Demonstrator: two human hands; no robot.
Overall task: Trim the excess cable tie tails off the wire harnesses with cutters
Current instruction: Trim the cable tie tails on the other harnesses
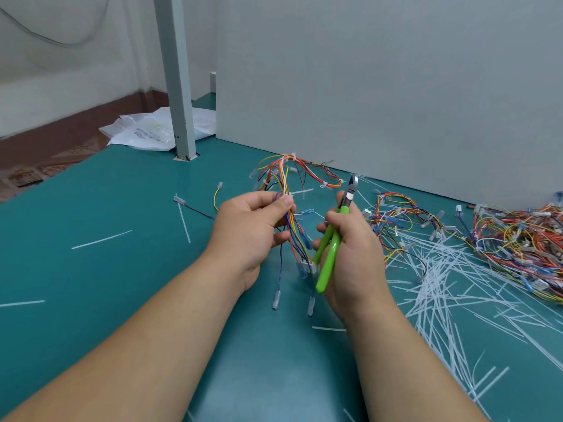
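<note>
I judge the job well under way: cut tails [441, 284] litter the desk [122, 269] on my right beside a heap of harnesses [518, 239], though I cannot tell which of those are trimmed. My left hand [249, 226] pinches the harness [289, 184] upright between thumb and fingers [286, 204], and a white tie tail [301, 192] juts rightward just above the thumb. My right hand [350, 248] grips the green cutters [332, 242], nose up, near that tail but apart from it.
</note>
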